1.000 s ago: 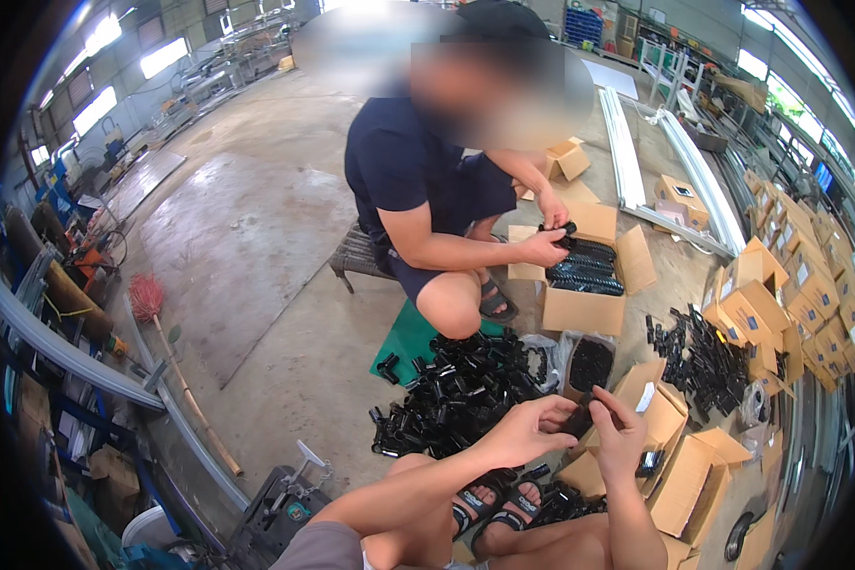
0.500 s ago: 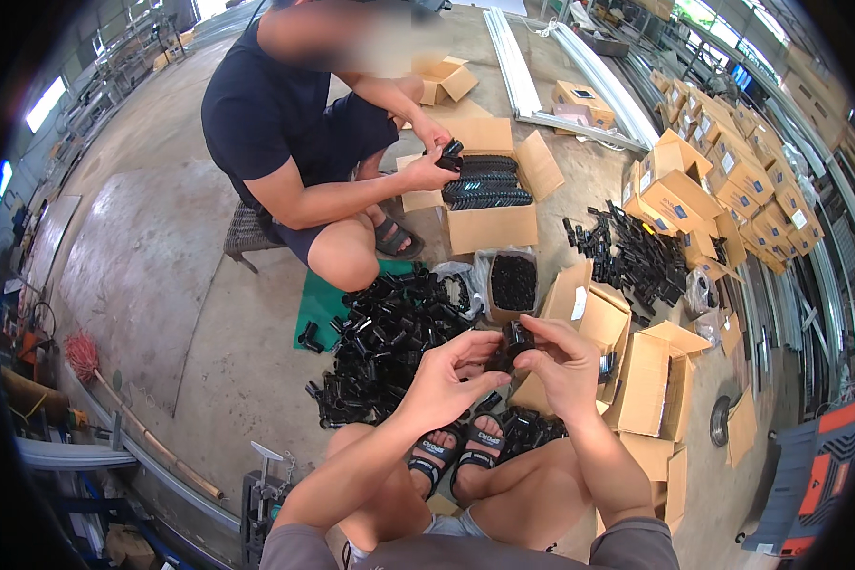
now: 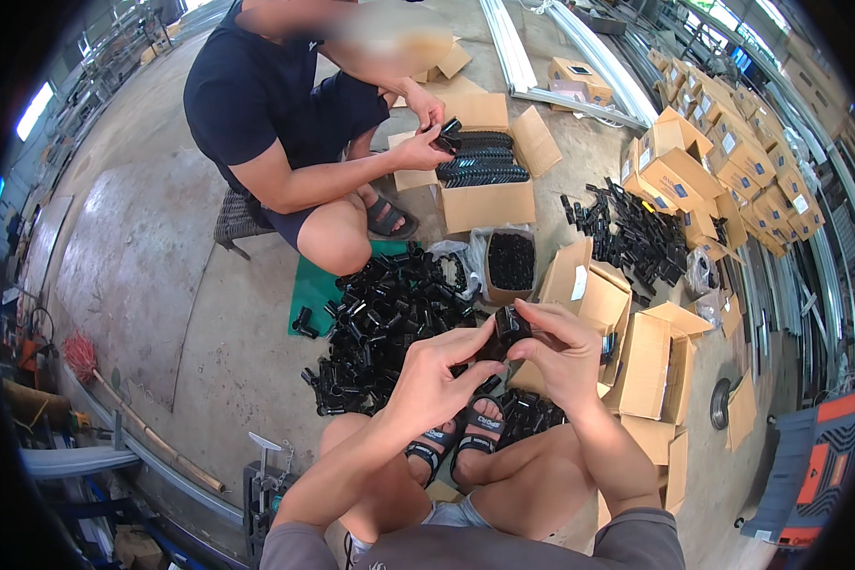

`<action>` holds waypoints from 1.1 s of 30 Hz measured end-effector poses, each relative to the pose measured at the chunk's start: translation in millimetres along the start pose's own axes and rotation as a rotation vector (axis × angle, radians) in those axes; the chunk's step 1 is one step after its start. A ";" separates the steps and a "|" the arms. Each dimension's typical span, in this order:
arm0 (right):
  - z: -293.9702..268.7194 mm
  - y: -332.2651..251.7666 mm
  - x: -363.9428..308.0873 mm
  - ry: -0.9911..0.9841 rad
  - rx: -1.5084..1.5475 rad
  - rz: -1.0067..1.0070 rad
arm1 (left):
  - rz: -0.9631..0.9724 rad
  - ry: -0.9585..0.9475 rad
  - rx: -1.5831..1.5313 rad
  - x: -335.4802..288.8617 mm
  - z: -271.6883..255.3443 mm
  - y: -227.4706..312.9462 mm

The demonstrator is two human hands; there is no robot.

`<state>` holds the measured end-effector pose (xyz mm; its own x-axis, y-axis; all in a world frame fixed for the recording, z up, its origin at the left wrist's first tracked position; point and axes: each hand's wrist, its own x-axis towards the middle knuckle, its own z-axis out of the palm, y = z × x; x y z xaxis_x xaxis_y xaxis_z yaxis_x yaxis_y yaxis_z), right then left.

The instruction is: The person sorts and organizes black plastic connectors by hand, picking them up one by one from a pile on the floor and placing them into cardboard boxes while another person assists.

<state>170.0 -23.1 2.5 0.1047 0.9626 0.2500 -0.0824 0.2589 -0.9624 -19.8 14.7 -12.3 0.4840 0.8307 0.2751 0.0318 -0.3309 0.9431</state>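
The black part point(image 3: 512, 326) is between the two hands: the right hand point(image 3: 562, 356) pinches it from the right with thumb and fingers, and the left hand point(image 3: 437, 372) closes fingers and thumb on its left side. A pile point(image 3: 389, 309) lies farther left; a box point(image 3: 638, 366) stands right.

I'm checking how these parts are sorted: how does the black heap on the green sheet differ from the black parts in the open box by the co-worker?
Arrangement: the black heap lies jumbled at many angles, while the boxed black parts are lined up in rows.
Place: the heap spreads loose over the green sheet and beyond, while the boxed parts sit within the open box.
Both are black and shiny.
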 end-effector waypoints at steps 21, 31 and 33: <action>-4.5 4.1 -0.1 -0.013 -0.072 -0.090 | -0.080 -0.044 -0.004 3.7 -4.1 8.9; 4.1 2.6 5.0 -0.005 -0.202 -0.101 | -0.155 0.022 -0.201 -0.4 -0.4 -1.8; 3.2 2.8 5.8 -0.002 -0.177 -0.063 | -0.130 0.022 -0.124 1.8 -0.9 3.6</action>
<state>167.2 -16.6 1.6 0.1017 0.9453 0.3100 0.0998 0.3004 -0.9486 -19.5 15.5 -8.3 0.4632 0.8731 0.1518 -0.0161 -0.1630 0.9865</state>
